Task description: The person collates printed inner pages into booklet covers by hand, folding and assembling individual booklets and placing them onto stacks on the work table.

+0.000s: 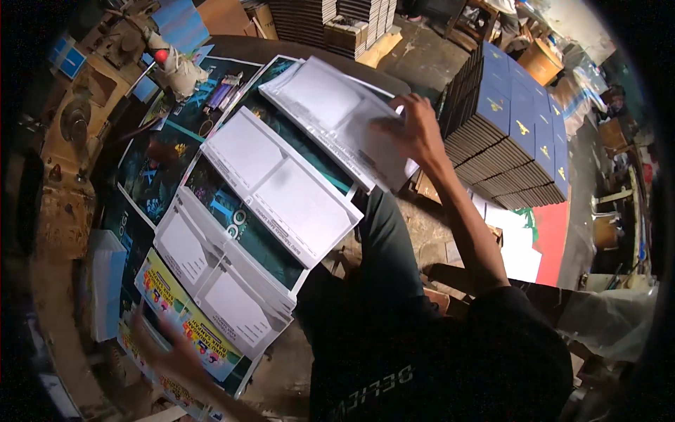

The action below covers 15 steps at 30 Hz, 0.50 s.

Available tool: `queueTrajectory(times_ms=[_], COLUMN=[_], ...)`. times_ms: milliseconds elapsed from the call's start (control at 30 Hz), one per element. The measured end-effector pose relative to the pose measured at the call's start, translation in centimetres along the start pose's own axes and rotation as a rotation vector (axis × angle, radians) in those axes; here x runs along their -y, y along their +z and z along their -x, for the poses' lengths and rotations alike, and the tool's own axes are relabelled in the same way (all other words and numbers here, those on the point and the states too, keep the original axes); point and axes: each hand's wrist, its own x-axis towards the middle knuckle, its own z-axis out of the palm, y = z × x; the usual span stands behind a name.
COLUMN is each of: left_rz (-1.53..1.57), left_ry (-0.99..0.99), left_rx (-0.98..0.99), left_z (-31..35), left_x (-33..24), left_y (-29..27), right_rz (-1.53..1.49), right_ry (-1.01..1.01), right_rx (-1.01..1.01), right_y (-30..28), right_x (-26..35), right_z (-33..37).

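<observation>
My right hand (416, 133) is at the right end of the far stack of white printed sheets (320, 91), with its fingers bent onto a sheet. That end of the sheet (383, 151) looks smeared by motion. Close to the yellow printed covers (211, 341) at the lower left is my left hand (165, 348), too blurred to show its fingers clearly. Between the hands lie a middle stack of white printed sheets (306, 204) and a nearer, slightly fanned stack of grey-white printed sheets (235, 299). All rest on a table covered with dark green printed sheeting (235, 218).
Tall piles of dark blue books (517, 116) stand on the right. More stacked books (299, 21) are at the back. A cloth-wrapped object with a red tip (179, 70) and a lighter (223, 93) lie at the table's far left. A pale blue stack (107, 285) sits at the left edge.
</observation>
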Motion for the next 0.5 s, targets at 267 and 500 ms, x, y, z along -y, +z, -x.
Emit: queueTrajectory(times_ms=[267,500], left_rz=[0.763,1.127], left_ry=[0.367,-0.069], left_rx=[0.628,0.639], left_z=[-1.1,0.8], left_x=[-23.1,-21.4], left_y=[7.9,8.4], right_rz=[-0.462,-0.742], right_ry=[0.432,0.613], right_rx=[0.216,0.216], right_y=[-7.0,-10.6], right_x=[4.0,5.8], right_z=[0.7,0.8])
